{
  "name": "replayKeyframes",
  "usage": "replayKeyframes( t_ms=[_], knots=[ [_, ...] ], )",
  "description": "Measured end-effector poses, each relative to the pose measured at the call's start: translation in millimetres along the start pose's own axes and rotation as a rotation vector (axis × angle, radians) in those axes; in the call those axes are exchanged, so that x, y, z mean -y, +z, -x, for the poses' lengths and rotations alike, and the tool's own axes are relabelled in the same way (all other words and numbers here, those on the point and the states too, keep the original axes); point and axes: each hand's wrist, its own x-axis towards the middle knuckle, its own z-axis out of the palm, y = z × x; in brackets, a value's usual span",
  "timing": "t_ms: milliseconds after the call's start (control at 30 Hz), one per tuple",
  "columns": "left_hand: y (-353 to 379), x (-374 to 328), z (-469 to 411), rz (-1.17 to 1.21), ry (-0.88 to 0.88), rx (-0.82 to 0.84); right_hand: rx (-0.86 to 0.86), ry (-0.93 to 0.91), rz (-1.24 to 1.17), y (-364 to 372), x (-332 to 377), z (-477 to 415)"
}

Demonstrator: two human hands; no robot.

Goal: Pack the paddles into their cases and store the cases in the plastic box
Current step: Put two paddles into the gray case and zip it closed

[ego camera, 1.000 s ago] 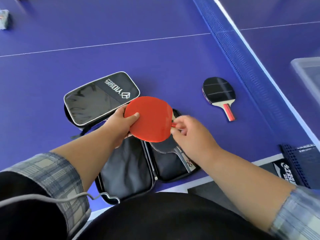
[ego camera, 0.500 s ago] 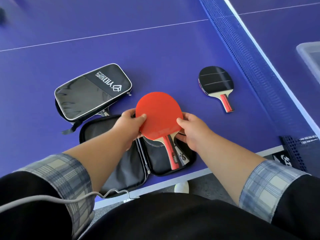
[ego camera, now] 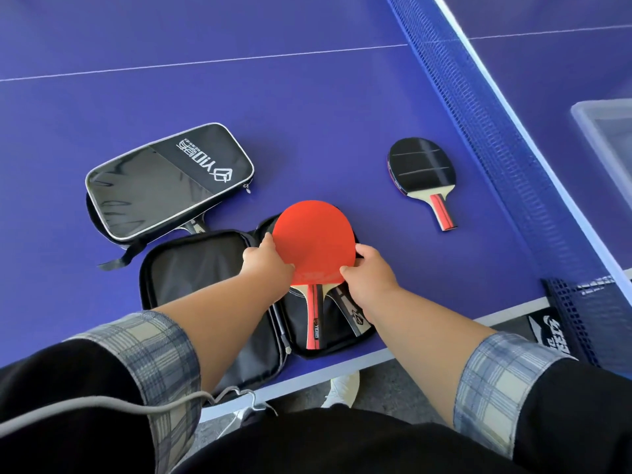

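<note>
A red-faced paddle (ego camera: pixel 314 237) lies over the right half of an open black case (ego camera: pixel 205 268) at the table's near edge. My left hand (ego camera: pixel 266 265) grips the blade's left edge and my right hand (ego camera: pixel 367 268) grips its right edge. Under it in the same half lies another paddle, only its handle (ego camera: pixel 352 311) showing. A second black case (ego camera: pixel 167 179) lies shut to the far left, a paddle handle poking out beneath it. A black-faced paddle (ego camera: pixel 420 172) lies alone on the table to the right. The clear plastic box (ego camera: pixel 605 128) stands beyond the net at the right edge.
The blue net (ego camera: pixel 478 107) runs diagonally between the cases and the box, with its post clamp (ego camera: pixel 581 309) at the near right. The purple table (ego camera: pixel 307 97) stretches far and left. A grey cable crosses my left sleeve.
Both hands have turned the red paddle so that its handle points toward me and lowered it onto the right half of the open case, over the paddle lying there.
</note>
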Motion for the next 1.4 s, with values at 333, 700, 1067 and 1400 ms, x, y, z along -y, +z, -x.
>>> replayKeyframes(
  t_ms=[333, 700, 1067, 1400],
  knots=[
    [15, -2, -3, 0.037, -0.136, -0.135, 0.033, 0.030, 0.100, 7, 8, -5],
    [15, 1, -4, 0.106, -0.003, -0.085, 0.038, -0.018, 0.154, 1, 1, -8],
    [20, 3, 0, 0.112, -0.014, -0.152, -0.014, -0.387, 0.508, 8, -2, 0],
    [-16, 61, 21, 0.056, 0.189, -0.272, 0.142, -0.638, 0.918, 30, 18, 9]
  ],
)
